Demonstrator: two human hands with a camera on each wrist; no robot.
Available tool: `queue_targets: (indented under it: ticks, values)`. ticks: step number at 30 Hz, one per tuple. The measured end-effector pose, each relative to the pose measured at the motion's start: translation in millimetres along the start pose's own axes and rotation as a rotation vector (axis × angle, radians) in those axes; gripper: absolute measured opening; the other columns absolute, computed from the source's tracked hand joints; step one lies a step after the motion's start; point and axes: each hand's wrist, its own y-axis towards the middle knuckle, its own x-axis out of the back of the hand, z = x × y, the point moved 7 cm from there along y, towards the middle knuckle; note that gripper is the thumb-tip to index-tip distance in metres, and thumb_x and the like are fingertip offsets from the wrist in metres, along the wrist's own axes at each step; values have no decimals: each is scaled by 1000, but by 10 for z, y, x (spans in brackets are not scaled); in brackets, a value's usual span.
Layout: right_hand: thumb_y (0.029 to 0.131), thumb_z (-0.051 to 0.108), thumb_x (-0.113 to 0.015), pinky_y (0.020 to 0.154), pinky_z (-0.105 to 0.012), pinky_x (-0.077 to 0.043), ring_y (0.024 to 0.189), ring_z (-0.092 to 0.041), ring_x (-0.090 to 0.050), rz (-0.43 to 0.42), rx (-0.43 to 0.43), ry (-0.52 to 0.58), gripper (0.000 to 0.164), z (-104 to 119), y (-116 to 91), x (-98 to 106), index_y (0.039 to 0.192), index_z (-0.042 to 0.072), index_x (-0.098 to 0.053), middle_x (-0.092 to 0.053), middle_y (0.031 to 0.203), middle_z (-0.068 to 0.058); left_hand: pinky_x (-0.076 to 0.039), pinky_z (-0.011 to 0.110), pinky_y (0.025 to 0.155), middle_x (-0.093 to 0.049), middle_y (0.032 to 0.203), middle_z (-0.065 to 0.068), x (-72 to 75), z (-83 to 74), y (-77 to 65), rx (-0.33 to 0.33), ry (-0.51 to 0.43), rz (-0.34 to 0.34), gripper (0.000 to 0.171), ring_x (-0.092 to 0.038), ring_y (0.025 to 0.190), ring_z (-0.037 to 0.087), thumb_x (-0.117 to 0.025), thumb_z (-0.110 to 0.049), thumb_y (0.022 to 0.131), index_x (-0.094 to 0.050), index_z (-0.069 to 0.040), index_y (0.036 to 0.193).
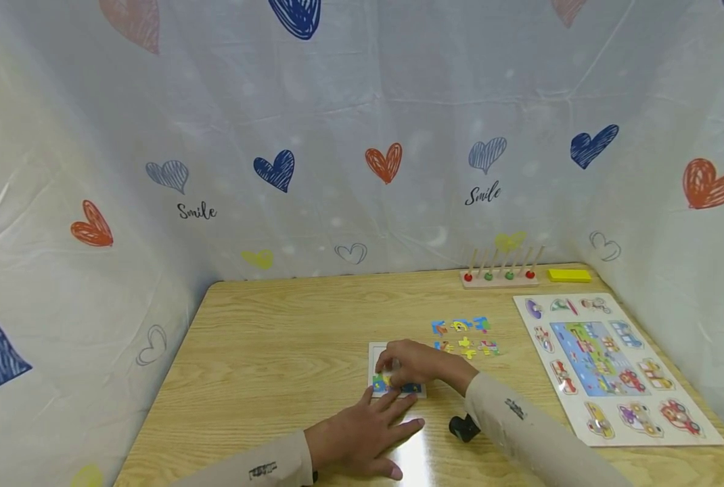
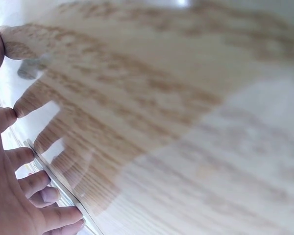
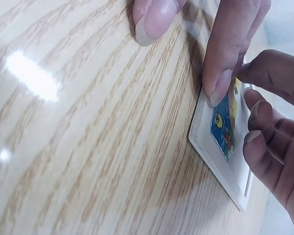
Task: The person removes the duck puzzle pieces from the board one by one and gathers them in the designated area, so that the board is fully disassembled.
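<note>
A small white-framed jigsaw board [image 1: 375, 353] lies on the wooden table, with colourful pieces fitted along its near side. My right hand [image 1: 415, 362] reaches over it from the right, fingers bent down, and pinches a yellow puzzle piece [image 1: 388, 379] low over the board. Most of that piece is covered by the fingers. In the right wrist view, blue fitted pieces [image 3: 219, 125] show inside the frame. My left hand [image 1: 371, 433] lies with fingers spread at the board's near edge, its fingertips on the frame. Right of the board are several loose puzzle pieces [image 1: 461, 326].
A large peg puzzle board [image 1: 545, 399] with vehicle pictures covers the table's right side. At the back right stand a wooden peg rack [image 1: 499, 283] with red and green beads and a yellow block [image 1: 569, 275]. A black object [image 1: 463, 429] sits by my right sleeve.
</note>
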Motion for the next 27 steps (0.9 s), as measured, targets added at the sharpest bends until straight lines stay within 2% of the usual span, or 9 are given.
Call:
queue_targets:
  ticks: [11,19,27]
  values:
    - [84,11,-75,76,-24,-49,84,-6,-53,14,-27,-15,16,11,19,-23,98,19,-70,-61,100,5,-46,59,103,-19,168,11,8,-7,19,3,31,19,77,-29,151,33,-26,-70,99,-24,-24,161]
    - [82,16,-75,75,-25,-48,88,-8,-56,-21,-29,-82,30,-48,-12,7,112,20,-74,-61,101,5,-45,60,104,-16,168,12,-10,0,20,7,9,40,77,-27,152,34,-24,-70,99,-22,-25,162]
    - [83,14,-76,78,-26,-49,91,-9,-57,-12,-9,-53,29,-61,-1,8,111,18,-76,-61,102,5,-45,60,104,-15,169,11,-16,13,23,15,5,45,78,-26,152,34,-24,-71,99,-20,-26,162]
